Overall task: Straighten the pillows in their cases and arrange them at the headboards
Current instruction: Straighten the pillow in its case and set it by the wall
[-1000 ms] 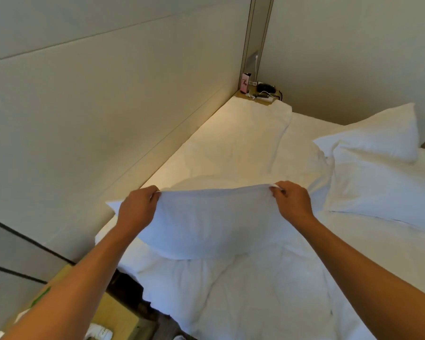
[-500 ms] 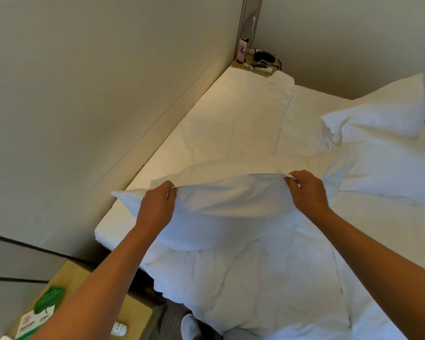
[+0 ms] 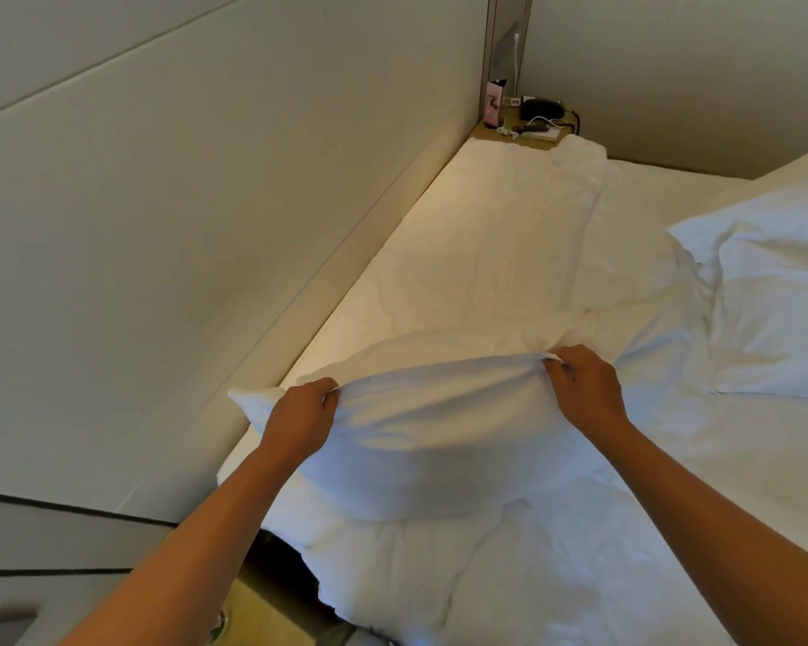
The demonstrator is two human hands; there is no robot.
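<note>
Both hands pinch the top edge of a white pillow (image 3: 439, 440) at the near left part of the bed (image 3: 486, 254). The left hand (image 3: 299, 419) grips the case near the pillow's left corner, fingers curled over the hem; the right hand (image 3: 588, 389) grips the same edge further right, thumb and fingers closed on a fold of cloth. The edge between them is drawn up into a low arc, and the pillow's body bulges toward the near side, resting on the crumpled white duvet (image 3: 509, 575). The pillow's left corner pokes out past the left hand, close to the padded headboard (image 3: 206, 226) that runs along the left side.

A second pillow (image 3: 775, 310) lies to the right, well apart from the held one, its case loose and wrinkled. At the far corner a small nightstand (image 3: 495, 132) carries a pink box (image 3: 494, 102), a black device (image 3: 539, 107) and white cables (image 3: 539, 125). Part of a wooden surface (image 3: 253, 613) shows at the near left, below the left forearm.
</note>
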